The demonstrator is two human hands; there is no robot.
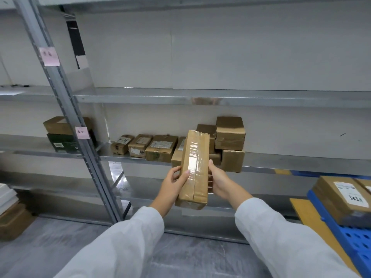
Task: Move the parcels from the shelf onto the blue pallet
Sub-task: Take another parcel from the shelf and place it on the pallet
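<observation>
Far to my left, on the neighbouring bay, a brown carton (58,125) sits on top of a dark green box (64,143), partly behind the grey steel upright (66,101) that carries two pink labels (49,56). Past the upright, on the metal shelf (301,163), a row of small brown parcels (149,145) with white stickers stands side by side, and behind my hands a stack of plain cartons (230,133) is piled two high near the shelf's front edge.

My left hand (172,183) grips the left side of the long taped parcel (194,169), thumb lying across its glossy taped face, fingers curled round behind. The parcel is tilted on end, clear of the shelf, held in the air in front of the row. My right hand (218,182) clamps its right edge, thumb up along the side and fingers tucked underneath. Both of my white sleeves (124,241) reach in from below.

To my right, low near the floor, the blue pallet (353,241) shows at the frame edge, with a labelled brown box (339,199) already lying on it, well apart from the parcel I hold.
</observation>
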